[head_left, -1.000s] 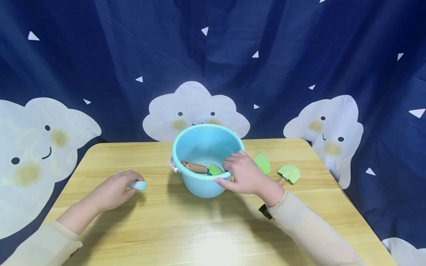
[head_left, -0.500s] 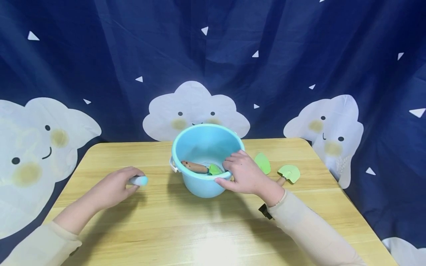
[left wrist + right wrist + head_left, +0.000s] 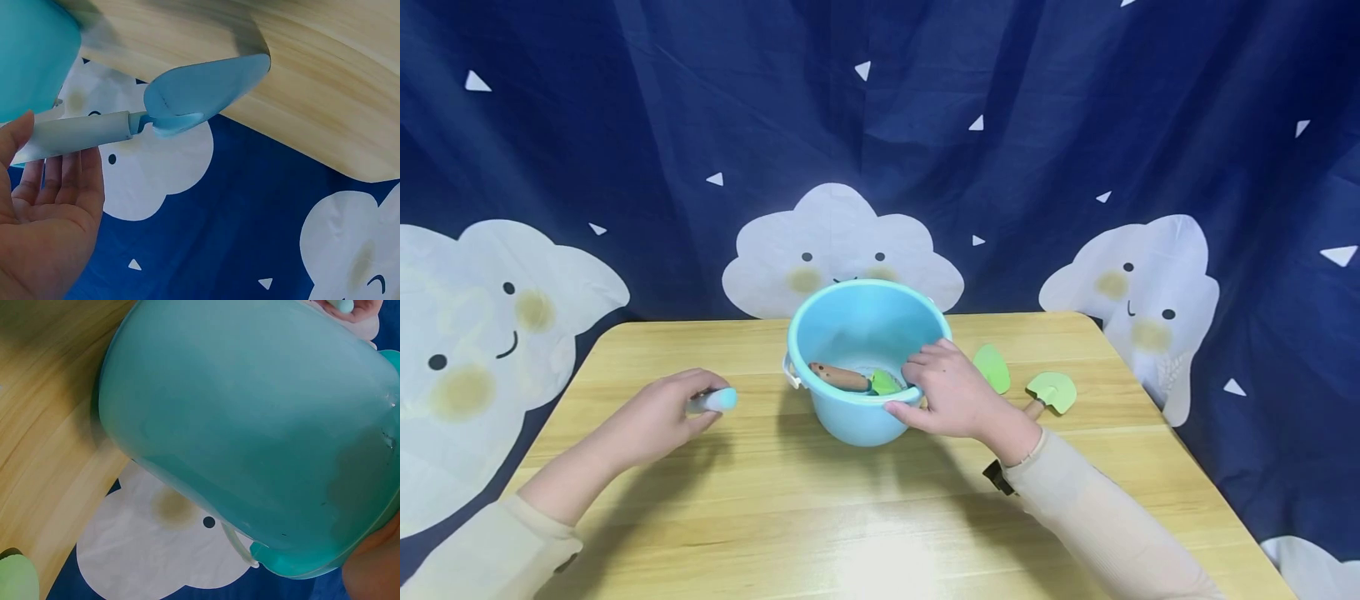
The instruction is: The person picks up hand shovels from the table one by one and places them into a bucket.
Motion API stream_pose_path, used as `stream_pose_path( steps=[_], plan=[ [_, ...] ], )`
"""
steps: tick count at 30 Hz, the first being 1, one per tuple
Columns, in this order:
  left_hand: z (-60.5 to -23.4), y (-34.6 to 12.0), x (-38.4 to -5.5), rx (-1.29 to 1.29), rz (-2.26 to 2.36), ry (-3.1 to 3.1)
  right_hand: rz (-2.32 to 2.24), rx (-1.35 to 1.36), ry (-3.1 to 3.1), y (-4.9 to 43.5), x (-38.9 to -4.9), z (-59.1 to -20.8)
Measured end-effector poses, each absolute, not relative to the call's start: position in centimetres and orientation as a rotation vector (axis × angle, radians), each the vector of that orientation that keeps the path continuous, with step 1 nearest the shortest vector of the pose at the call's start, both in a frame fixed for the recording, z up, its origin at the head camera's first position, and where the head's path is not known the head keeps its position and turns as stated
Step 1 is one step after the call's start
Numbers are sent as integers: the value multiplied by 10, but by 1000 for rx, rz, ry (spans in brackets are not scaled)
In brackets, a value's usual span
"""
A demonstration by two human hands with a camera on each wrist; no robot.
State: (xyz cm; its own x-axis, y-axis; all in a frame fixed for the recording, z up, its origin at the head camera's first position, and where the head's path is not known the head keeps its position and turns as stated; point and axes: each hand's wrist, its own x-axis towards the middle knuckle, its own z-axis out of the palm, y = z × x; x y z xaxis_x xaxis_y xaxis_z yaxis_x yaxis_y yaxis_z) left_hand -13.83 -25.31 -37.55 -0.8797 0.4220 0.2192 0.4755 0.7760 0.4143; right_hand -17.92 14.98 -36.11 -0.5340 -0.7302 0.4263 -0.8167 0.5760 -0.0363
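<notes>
Above the left part of the table, my left hand (image 3: 658, 421) holds a small trowel by its pale handle, thumb on one side and fingers on the other. The trowel's blue blade (image 3: 206, 90) shows fully in the left wrist view; in the head view the hand hides it, and the handle's light-blue end (image 3: 726, 398) points toward the bucket. My right hand (image 3: 955, 387) grips the near right rim of a light-blue bucket (image 3: 857, 421), thumb outside and fingers over the edge. Inside the upright bucket lies a garden tool with a brown wooden handle (image 3: 838, 377) and a green head (image 3: 884, 382).
Right of the bucket, a green leaf-shaped blade (image 3: 992, 368) and a light-green shovel (image 3: 1052, 392) lie on the wooden table (image 3: 760, 517), partly behind my right arm. The bucket's white handle (image 3: 792, 372) hangs at its side. A dark-blue cloud-patterned curtain (image 3: 925, 100) hangs behind.
My left hand has risen slightly with the trowel, its handle end shifting a little up and toward the bucket. The right hand and the bucket have stayed in place.
</notes>
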Motion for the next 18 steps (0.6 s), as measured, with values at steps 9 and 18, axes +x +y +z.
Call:
stream_pose_path(
  steps=[9,18],
  plan=[
    [-372,-254,-141,-680,-765,-2852,331,1257,-2441,150,-179,-361],
    [-366,-253,-143,-674,-857,-2839,329,1256,-2441,150,-179,-361]
  ],
)
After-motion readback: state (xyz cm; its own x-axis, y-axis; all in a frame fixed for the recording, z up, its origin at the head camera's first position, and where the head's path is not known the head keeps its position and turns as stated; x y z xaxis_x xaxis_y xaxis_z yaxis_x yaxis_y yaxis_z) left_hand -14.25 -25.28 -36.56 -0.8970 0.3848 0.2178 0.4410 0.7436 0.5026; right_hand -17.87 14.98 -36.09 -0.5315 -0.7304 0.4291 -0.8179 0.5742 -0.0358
